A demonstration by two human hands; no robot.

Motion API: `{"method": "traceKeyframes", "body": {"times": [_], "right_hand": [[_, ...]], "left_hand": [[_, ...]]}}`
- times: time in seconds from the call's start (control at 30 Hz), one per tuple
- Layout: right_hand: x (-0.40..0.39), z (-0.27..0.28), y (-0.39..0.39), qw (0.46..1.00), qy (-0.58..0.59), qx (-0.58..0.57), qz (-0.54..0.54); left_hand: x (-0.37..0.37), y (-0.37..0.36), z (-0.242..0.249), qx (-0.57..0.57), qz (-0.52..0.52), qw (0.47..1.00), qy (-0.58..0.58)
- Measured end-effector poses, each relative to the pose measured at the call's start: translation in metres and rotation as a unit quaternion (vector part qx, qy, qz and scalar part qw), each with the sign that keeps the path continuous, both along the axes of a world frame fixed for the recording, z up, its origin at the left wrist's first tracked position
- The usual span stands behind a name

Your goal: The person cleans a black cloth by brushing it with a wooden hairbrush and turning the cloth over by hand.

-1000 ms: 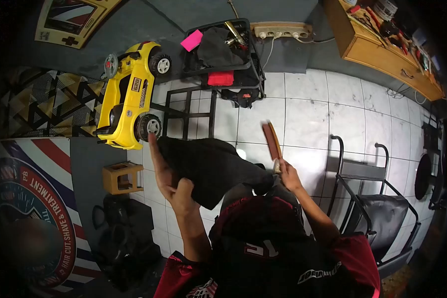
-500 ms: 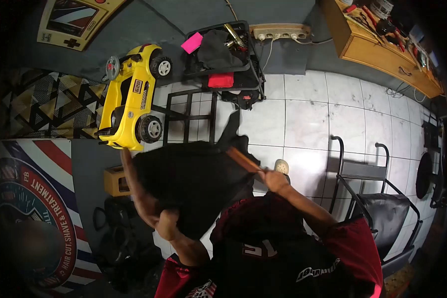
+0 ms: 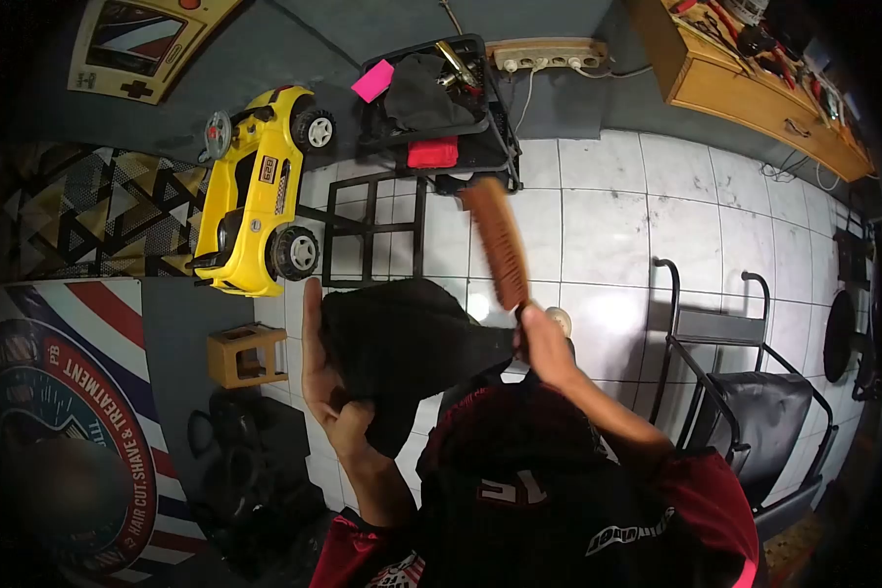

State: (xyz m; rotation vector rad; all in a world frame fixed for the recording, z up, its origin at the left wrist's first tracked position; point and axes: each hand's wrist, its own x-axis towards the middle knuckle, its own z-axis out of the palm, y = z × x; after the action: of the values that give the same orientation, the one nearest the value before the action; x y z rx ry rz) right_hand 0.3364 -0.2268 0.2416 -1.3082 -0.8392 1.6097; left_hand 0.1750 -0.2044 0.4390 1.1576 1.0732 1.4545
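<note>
My left hand (image 3: 348, 416) holds a black cloth (image 3: 392, 328), its thumb bent in against the fabric and its fingers stretched up along the cloth's left edge. The cloth hangs in folds and narrows to the right, reaching my right hand (image 3: 549, 348). That hand is closed around the lower end of a long wooden brush (image 3: 500, 240), which points up and away. Brown bristles line the brush's left side. Part of the cloth's right end is hidden at my right fingers.
A yellow toy car (image 3: 255, 191) stands at the left, near a black metal frame (image 3: 372, 230). Beyond my hands is a black trolley (image 3: 431, 127) with supplies. A black chair (image 3: 755, 402) stands at the right, a wooden stool (image 3: 245, 358) at the left, and a wooden cabinet (image 3: 735, 108) at upper right.
The brush has swung up off the cloth and now points away from me. The cloth is gathered smaller and reaches to my right hand. My left fingers have moved to the right.
</note>
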Motion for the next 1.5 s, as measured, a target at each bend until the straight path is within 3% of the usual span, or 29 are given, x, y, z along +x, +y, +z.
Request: {"method": "traceKeyframes", "body": {"times": [0.07,0.1,0.17,0.27,0.3,0.33,0.37,0.4,0.47,0.53,0.57,0.63,0.7,0.73,0.8,0.83,0.87,0.93,1.0,1.1,1.17,1.2,1.3,1.37,1.43,1.5], "right_hand": [[0.0,0.033,-0.005,0.964,-0.053,0.23,0.126],[-0.003,0.038,-0.006,0.94,-0.06,0.262,0.21],[-0.022,0.02,-0.013,0.931,-0.089,0.299,0.19],[-0.023,-0.042,-0.019,0.88,-0.288,0.187,0.328],[-0.018,-0.079,-0.02,0.879,-0.279,0.195,0.332],[-0.011,-0.104,-0.02,0.834,-0.359,0.126,0.399],[-0.005,-0.126,-0.018,0.818,-0.396,0.071,0.412],[0.004,-0.135,-0.02,0.829,-0.414,0.047,0.374],[0.018,-0.154,-0.03,0.849,-0.419,0.053,0.317],[0.032,-0.181,-0.035,0.83,-0.454,0.024,0.323],[0.038,-0.195,-0.031,0.787,-0.485,-0.004,0.381],[0.05,-0.196,-0.024,0.792,-0.455,-0.064,0.402],[0.06,-0.219,-0.03,0.858,-0.32,-0.303,0.264],[0.061,-0.202,-0.031,0.872,-0.394,-0.06,0.286],[0.051,-0.135,-0.016,0.944,-0.234,-0.209,0.106],[0.045,-0.132,-0.016,0.969,-0.215,-0.109,0.053],[0.038,-0.112,-0.01,0.978,-0.202,-0.044,0.024],[0.023,-0.056,-0.003,0.99,-0.125,0.06,-0.02],[0.014,0.014,-0.007,0.995,-0.064,0.073,0.03],[-0.006,0.032,-0.011,0.945,-0.094,0.293,0.116],[-0.021,0.002,-0.016,0.944,-0.123,0.28,0.124],[-0.033,-0.022,-0.015,0.942,-0.151,0.267,0.136],[-0.029,-0.097,-0.005,0.846,-0.426,0.204,0.248],[-0.012,-0.165,-0.01,0.815,-0.494,0.129,0.273],[0.007,-0.206,-0.014,0.808,-0.517,0.059,0.276],[0.013,-0.243,-0.022,0.833,-0.507,0.062,0.214]], "left_hand": [[0.006,0.002,0.002,0.023,-0.039,0.998,-0.04],[0.01,0.003,0.004,0.024,-0.04,0.998,-0.041],[0.016,0.004,0.012,0.04,0.003,0.998,-0.049],[0.011,0.012,0.021,0.092,0.007,0.996,-0.016],[0.009,0.013,0.023,0.097,0.01,0.995,-0.017],[0.008,0.012,0.025,0.109,0.01,0.994,-0.008],[0.007,0.01,0.026,0.119,0.011,0.993,0.001],[0.003,0.009,0.02,0.099,0.083,0.989,0.068],[-0.004,0.006,0.01,0.093,0.06,0.992,0.059],[-0.013,0.002,0.001,0.069,0.067,0.995,0.037],[-0.016,0.0,0.002,0.065,0.067,0.995,0.037],[-0.019,0.001,0.005,0.058,0.074,0.995,0.024],[-0.024,0.004,-0.002,0.058,0.052,0.997,-0.003],[-0.025,0.003,-0.006,0.054,0.03,0.997,-0.035],[-0.02,0.003,-0.013,0.026,0.035,0.998,-0.052],[-0.017,0.003,-0.017,0.002,0.039,0.997,-0.067],[-0.014,0.002,-0.023,-0.027,0.166,0.982,0.081],[0.0,0.003,-0.021,-0.039,0.101,0.98,0.165],[0.011,0.007,-0.015,-0.038,0.068,0.978,0.195],[0.02,0.011,-0.007,-0.07,0.016,0.989,0.126],[0.023,0.012,0.004,-0.068,0.025,0.991,0.113],[0.021,0.012,0.0,-0.04,0.025,0.998,0.04],[0.034,0.013,0.017,-0.003,0.116,0.993,-0.014],[0.022,0.01,0.02,0.046,0.079,0.995,-0.037],[0.029,0.007,0.022,-0.005,0.177,0.984,-0.03],[0.013,0.002,0.004,-0.003,0.147,0.989,0.002]]}}
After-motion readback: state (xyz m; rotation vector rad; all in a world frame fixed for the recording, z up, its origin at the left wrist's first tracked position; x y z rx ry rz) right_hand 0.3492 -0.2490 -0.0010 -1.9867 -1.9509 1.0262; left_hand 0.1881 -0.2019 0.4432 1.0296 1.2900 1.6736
